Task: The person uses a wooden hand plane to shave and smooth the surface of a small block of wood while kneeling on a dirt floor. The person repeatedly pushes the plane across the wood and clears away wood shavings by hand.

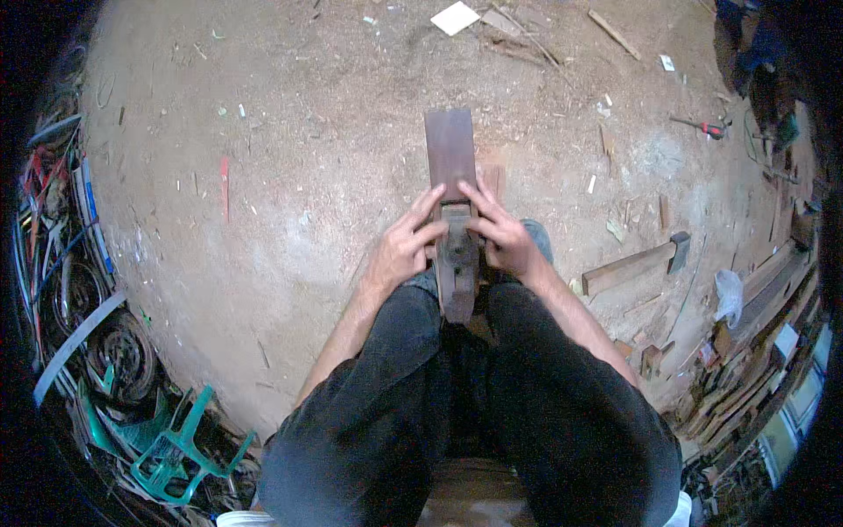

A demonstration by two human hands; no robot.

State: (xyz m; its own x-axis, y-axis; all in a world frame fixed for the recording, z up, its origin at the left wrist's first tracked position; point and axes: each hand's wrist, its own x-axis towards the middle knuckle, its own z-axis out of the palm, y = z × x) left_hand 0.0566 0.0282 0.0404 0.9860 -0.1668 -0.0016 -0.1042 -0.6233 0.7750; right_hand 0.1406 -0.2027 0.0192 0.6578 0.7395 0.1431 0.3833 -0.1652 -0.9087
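Wooden plane between knees, left hand and right hand grip closed on its sides, open dirt floor ahead.

Both hands, left and right, gripping a dark wooden plank, sawdust-strewn floor

We see a dusty floor strewn with wood chips; a plank lies right, a white tile far off.
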